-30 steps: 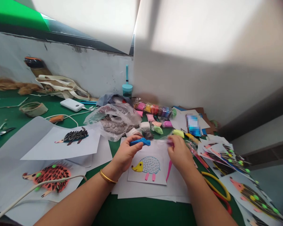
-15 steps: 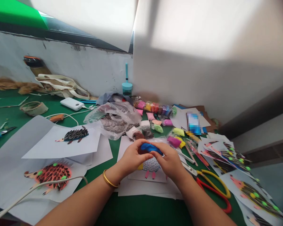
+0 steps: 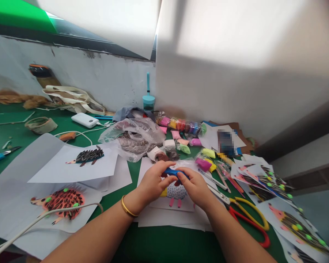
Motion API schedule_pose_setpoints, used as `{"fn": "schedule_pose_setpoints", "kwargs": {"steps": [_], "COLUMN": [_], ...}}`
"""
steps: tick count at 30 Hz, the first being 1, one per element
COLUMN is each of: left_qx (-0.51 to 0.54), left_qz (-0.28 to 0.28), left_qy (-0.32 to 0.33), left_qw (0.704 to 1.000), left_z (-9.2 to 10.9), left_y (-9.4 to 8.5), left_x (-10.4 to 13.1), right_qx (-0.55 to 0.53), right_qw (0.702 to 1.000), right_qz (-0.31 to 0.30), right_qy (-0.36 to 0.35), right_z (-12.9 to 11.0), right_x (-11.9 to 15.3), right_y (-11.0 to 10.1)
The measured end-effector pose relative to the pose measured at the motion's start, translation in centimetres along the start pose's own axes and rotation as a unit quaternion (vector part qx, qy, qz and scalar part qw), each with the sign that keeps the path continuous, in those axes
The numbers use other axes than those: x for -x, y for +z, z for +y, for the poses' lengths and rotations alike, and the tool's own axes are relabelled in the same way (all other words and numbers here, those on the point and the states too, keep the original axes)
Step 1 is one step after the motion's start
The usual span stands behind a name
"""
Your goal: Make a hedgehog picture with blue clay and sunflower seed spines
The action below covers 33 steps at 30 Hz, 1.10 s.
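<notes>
Between my fingertips is a lump of blue modelling clay (image 3: 171, 171), narrow and stretched sideways. My left hand (image 3: 155, 179) grips its left end, thumb below and fingers above. On its right end, my right hand (image 3: 192, 185) pinches with thumb and fingers. Both hands are raised over a hedgehog drawing (image 3: 177, 192) with a scaly blue-outlined body, yellow face and pink feet; the hands cover its upper part. Under that drawing lie more white sheets (image 3: 167, 219). Close by on the right are scissors (image 3: 222, 197) with one yellow and one red handle loop.
Packets of coloured clay (image 3: 184, 148) lie beyond my hands, beside a clear plastic bag (image 3: 134, 140) of sunflower seeds. Seed-covered hedgehog pictures (image 3: 63, 202) lie left, with a white cable across one; more pictures (image 3: 296, 226) are stacked right. A craft knife (image 3: 0, 157) rests far left.
The blue clay looks thinner and flatter between my hands than before. My fingers have shifted their grip on it. The view has moved very slightly.
</notes>
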State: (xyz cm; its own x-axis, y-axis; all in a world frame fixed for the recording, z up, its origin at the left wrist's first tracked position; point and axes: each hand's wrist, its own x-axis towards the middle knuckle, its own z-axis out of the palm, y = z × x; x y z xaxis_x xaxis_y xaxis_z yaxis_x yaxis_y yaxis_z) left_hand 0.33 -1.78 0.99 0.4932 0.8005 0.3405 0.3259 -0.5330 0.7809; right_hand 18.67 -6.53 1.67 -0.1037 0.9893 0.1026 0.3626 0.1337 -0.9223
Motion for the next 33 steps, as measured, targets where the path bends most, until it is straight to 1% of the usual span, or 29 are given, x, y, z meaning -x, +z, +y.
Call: {"fn": "schedule_pose_setpoints", "kwargs": {"steps": [3, 6, 9, 11, 15, 17, 21, 25, 28, 30, 33], "left_qx": [-0.022, -0.057, -0.057, -0.049, -0.053, -0.049, 0.000, 0.076, 0.057, 0.023, 0.000], "left_qz": [-0.031, -0.030, -0.034, -0.024, 0.012, 0.026, 0.045, 0.022, 0.014, 0.019, 0.024], "left_qy": [0.020, 0.046, 0.062, 0.063, 0.083, 0.091, 0.064, 0.035, 0.038, 0.052, 0.073], "left_qw": [0.999, 0.997, 0.996, 0.996, 0.995, 0.994, 0.997, 0.996, 0.998, 0.998, 0.997], "left_z": [-0.08, -0.07, 0.04, 0.11, 0.19, 0.19, 0.16, 0.10, 0.06, 0.08, 0.32], "left_y": [-0.21, -0.32, -0.23, -0.09, 0.18, 0.19, -0.04, -0.09, 0.16, 0.29, 0.27], "left_x": [-0.09, -0.17, -0.15, -0.08, 0.09, 0.07, -0.24, -0.41, -0.23, -0.07, -0.01], "right_qx": [-0.013, -0.059, -0.077, -0.085, -0.087, -0.084, -0.123, -0.150, -0.116, -0.112, -0.165], "right_qw": [1.000, 0.997, 0.996, 0.995, 0.994, 0.994, 0.990, 0.986, 0.990, 0.991, 0.984], "right_qz": [-0.009, -0.020, -0.005, -0.001, -0.033, -0.036, -0.014, 0.040, 0.058, 0.038, 0.007], "right_qy": [0.013, 0.049, 0.049, 0.047, 0.065, 0.063, 0.074, 0.068, 0.051, 0.054, 0.067], "right_z": [0.02, 0.04, 0.01, -0.01, 0.03, 0.05, 0.10, 0.46, 0.74, 0.75, 0.50], "right_x": [-0.01, -0.09, -0.18, -0.19, -0.12, -0.11, -0.24, -0.31, -0.17, -0.05, 0.01], "right_y": [0.19, 0.35, 0.43, 0.45, 0.32, 0.17, -0.05, 0.16, 0.49, 0.65, 0.76]}}
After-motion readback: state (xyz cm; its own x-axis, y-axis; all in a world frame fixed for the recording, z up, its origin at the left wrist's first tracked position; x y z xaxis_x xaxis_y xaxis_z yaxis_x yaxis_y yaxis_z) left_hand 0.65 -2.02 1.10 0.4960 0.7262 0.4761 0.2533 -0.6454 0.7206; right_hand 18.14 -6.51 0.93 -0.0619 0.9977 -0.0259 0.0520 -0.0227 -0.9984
